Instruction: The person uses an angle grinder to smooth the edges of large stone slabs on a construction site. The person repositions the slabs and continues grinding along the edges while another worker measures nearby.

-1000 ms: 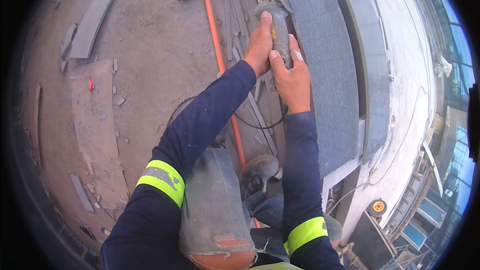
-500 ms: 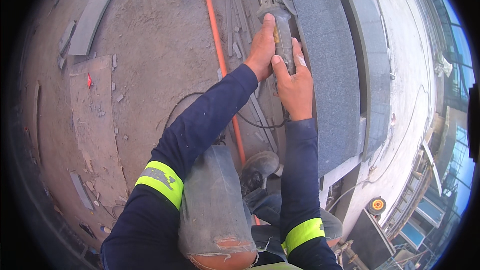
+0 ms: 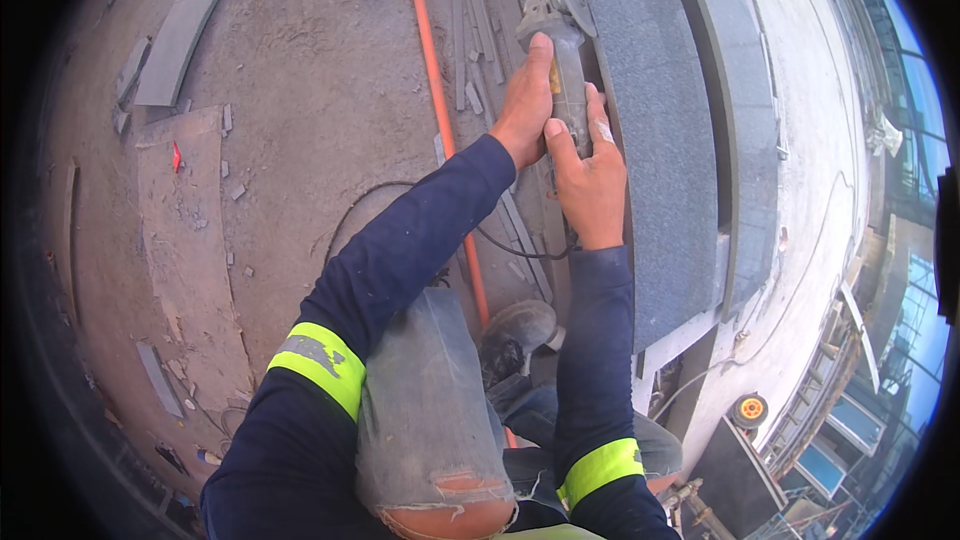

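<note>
An angle grinder (image 3: 568,75), dusty grey with a disc at its far end, is held in both hands. My left hand (image 3: 524,105) wraps round the body just behind the gear head. Farther back, my right hand (image 3: 590,185) grips the rear of the body, thumb on top. The disc is at the left edge of a grey stone slab (image 3: 655,160); whether it touches the stone I cannot tell. A black cord (image 3: 520,252) trails from the grinder's rear and passes under my left forearm.
Left of the slab an orange pipe (image 3: 434,80) runs along the dusty ground beside thin stone strips (image 3: 478,15). A second slab (image 3: 745,130) lies farther right, past a gap. Stone offcuts (image 3: 192,30) lie at far left. An orange-hubbed wheel (image 3: 750,410) is at lower right.
The grinder and both hands have shifted very slightly nearer to me along the slab's edge. Both hands keep their hold.
</note>
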Tool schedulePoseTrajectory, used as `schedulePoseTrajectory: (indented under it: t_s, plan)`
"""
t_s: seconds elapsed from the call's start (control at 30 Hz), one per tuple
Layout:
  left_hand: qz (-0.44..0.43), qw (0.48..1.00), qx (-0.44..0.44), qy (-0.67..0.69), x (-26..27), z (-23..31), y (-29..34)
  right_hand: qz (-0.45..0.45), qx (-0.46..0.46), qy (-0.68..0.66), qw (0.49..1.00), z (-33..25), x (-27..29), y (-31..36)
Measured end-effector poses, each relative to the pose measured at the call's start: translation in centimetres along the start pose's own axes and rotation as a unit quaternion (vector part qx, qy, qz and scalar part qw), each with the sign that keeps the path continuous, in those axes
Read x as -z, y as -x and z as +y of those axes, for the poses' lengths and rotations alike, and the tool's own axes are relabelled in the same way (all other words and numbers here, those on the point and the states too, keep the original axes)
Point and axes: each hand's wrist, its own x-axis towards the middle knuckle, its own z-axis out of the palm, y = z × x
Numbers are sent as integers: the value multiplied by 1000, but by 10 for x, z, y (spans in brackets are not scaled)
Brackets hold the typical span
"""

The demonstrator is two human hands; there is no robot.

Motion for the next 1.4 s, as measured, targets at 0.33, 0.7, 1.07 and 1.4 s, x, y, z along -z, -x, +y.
schedulePoseTrajectory:
  t_s: [0.33, 0.7, 1.07, 1.4]
  plan:
    - [-28, 999, -13, -33, 4, -5, 2, -13, -19, -15, 1000, -3, 3, 7]
    - [-40, 998, 9, -40, -2, -3, 14, -16, -36, -15, 999, -8, 7, 15]
    - [20, 999, -10, -26, -7, 2, 3, -26, -39, -20, 999, 4, 1, -2]
    - [33, 997, -15, -67, -5, 8, -6, -23, -22, -2, 999, 4, 1, -12]
